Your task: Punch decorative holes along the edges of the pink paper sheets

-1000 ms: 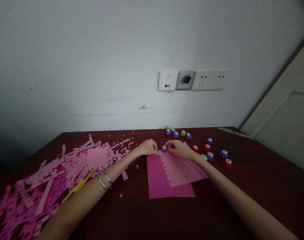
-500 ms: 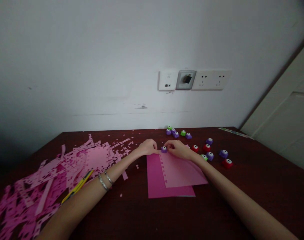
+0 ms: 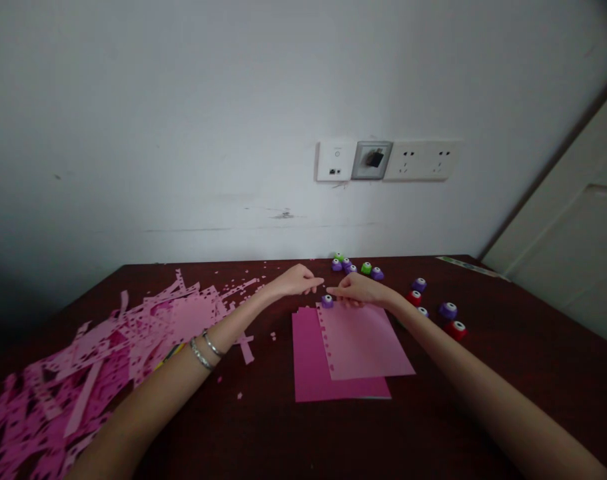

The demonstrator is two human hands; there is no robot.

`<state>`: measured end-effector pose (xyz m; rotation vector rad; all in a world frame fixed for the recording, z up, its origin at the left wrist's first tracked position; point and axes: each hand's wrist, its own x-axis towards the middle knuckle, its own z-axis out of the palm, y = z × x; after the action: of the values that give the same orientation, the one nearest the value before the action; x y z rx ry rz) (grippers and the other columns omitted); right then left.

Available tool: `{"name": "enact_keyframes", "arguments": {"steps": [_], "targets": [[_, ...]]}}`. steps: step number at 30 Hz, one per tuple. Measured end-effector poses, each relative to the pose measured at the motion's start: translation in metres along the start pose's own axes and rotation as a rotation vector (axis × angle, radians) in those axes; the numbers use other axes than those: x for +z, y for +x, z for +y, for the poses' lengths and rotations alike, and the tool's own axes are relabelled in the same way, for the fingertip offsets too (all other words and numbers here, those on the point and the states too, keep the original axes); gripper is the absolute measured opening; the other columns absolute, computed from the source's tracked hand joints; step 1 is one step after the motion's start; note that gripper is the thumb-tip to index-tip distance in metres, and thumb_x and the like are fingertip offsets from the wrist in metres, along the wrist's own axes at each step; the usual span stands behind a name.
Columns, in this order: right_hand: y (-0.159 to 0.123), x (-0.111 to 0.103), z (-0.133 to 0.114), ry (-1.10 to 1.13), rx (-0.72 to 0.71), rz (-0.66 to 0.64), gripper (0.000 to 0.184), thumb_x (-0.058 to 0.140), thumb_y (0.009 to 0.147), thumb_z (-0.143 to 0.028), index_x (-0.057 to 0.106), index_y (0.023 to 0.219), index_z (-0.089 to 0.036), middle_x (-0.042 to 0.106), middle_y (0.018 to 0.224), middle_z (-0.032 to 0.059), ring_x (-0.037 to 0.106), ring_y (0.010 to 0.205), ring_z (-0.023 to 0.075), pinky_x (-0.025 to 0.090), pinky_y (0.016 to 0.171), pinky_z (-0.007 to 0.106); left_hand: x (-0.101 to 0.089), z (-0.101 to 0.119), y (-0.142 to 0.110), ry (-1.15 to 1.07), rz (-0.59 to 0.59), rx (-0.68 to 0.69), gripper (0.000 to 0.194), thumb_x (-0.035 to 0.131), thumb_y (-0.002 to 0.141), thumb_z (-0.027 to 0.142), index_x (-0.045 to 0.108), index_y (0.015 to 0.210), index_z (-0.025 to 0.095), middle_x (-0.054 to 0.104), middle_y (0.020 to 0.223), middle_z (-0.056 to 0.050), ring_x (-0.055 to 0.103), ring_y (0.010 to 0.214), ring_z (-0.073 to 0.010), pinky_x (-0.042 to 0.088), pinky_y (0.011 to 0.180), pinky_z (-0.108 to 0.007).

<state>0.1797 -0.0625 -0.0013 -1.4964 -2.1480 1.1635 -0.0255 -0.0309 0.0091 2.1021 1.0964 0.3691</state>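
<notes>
A purple craft punch (image 3: 327,302) sits at the top left corner of a light pink sheet (image 3: 368,343), whose left edge carries a row of punched holes. Beneath that sheet lies a stack of darker pink paper (image 3: 310,363). My left hand (image 3: 299,280) is raised just behind and left of the punch, index finger stretched out, the others loosely curled, nothing visible in it. Over the sheet's far edge is my right hand (image 3: 358,289), its index finger extended above the punch and the other fingers bent down near the paper. Both hands look open.
Pink punched paper scraps (image 3: 128,340) are heaped on the left, partly over a yellow cutter (image 3: 169,355). Small cut-outs (image 3: 273,336) are scattered around. More punches, such as a purple one (image 3: 448,310) and a red one (image 3: 456,329), stand right. A ruler-like strip (image 3: 470,267) lies far right.
My left hand has come off the paper's corner and risen slightly up and right. My right hand has lifted a little from beside the punch, its index finger now above it.
</notes>
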Motion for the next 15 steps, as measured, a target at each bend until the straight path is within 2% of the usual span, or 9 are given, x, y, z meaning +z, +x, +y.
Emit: {"name": "enact_keyframes", "arguments": {"steps": [4,7,11,15], "targets": [[0.01,0.0,0.006,-0.039,0.061,-0.11,0.05,0.054,0.071,-0.059,0.053,0.048,-0.014,0.05,0.044,-0.0006,0.036,0.037,0.0053,0.027,0.037,0.021,0.008,0.009,0.007,-0.03,-0.195,-0.068,0.046,0.051,0.074,0.057,0.06,0.059,0.015,0.049,0.048,0.001,0.039,0.039,-0.0062,0.025,0.039,-0.021],[0.015,-0.002,0.006,-0.043,0.118,-0.16,0.043,0.058,0.071,-0.051,0.055,0.05,-0.014,0.051,0.045,-0.0013,0.036,0.037,0.0049,0.027,0.037,0.02,0.011,0.01,0.015,-0.036,-0.296,-0.131,0.047,0.056,0.069,0.06,0.062,0.057,0.014,0.05,0.049,0.0,0.038,0.04,-0.0063,0.023,0.038,-0.021],[0.017,-0.006,-0.006,-0.021,0.186,-0.227,0.033,0.059,0.072,-0.039,0.058,0.053,-0.013,0.049,0.044,-0.003,0.036,0.037,0.0047,0.027,0.038,0.019,0.009,0.004,0.029,-0.043,-0.419,-0.195,0.044,0.067,0.058,0.059,0.064,0.054,0.015,0.051,0.05,-0.001,0.033,0.039,-0.005,0.021,0.036,-0.02],[0.021,-0.011,-0.018,-0.057,0.254,-0.317,0.026,0.057,0.073,-0.029,0.06,0.054,-0.012,0.05,0.041,-0.003,0.037,0.037,0.0053,0.027,0.039,0.019,0.006,-0.002,0.04,-0.075,-0.557,-0.254,0.044,0.071,0.053,0.059,0.067,0.055,0.015,0.052,0.051,-0.003,0.03,0.038,-0.0043,0.018,0.034,-0.019]]}}
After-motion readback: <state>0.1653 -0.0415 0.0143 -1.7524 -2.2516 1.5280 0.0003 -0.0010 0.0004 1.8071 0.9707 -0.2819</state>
